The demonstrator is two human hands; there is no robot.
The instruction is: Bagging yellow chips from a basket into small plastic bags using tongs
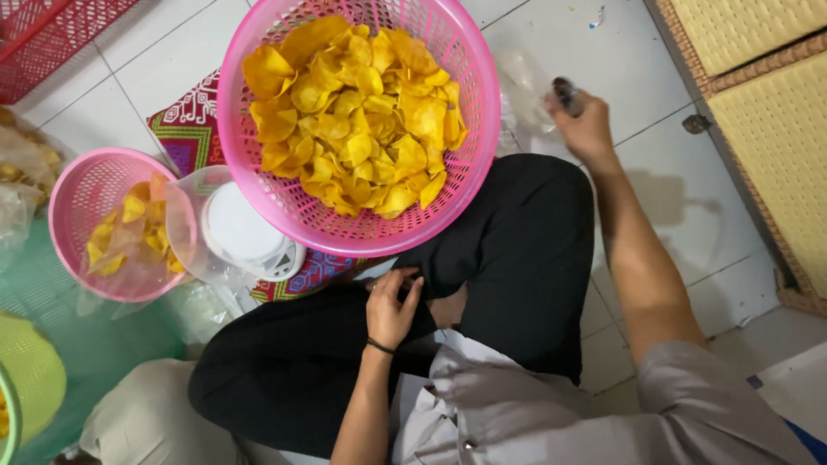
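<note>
Reaching out to the side, my right hand [584, 120] grips a dark thing beside clear bags [525, 82] on the floor. My left hand [392, 306] rests loose on my leg. Chips basket [284, 202] sits close.

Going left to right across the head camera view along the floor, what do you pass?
Small pink basket of yellow chips, white scale, big pink basket of yellow chips, right hand reaching out to clear plastic bags, woven yellow panels.
</note>
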